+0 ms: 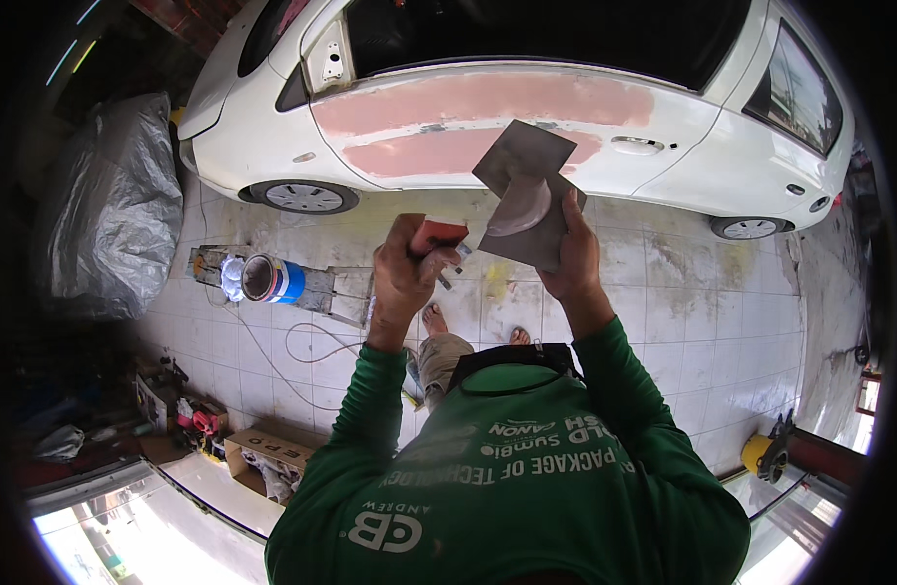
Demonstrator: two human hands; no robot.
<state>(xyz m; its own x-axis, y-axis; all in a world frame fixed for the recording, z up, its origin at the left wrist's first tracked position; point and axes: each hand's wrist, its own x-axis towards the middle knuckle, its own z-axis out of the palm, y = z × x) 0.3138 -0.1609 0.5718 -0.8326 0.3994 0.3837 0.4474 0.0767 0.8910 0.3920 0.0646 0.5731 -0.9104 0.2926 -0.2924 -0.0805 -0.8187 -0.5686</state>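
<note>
My right hand [577, 258] grips a grey flat spreader plate [520, 244] by its right edge. A second grey plate [531, 144] overlaps its top, and a smooth pinkish mound of body filler [523, 205] lies on them. Closed round a small red tube-like packet [437, 236], my left hand [398, 278] is raised just left of the plates. The packet's exact kind cannot be made out. Beyond both hands stands a white car, its door [385, 182] carrying two long patches of pink filler [487, 99].
A blue can [289, 282] stands on a low plank bench [339, 292] to the left. A thin hose [302, 356] curls over the tiled floor [678, 292]. Grey sheeting [112, 205] covers something far left. An open cardboard box [263, 453] sits near left.
</note>
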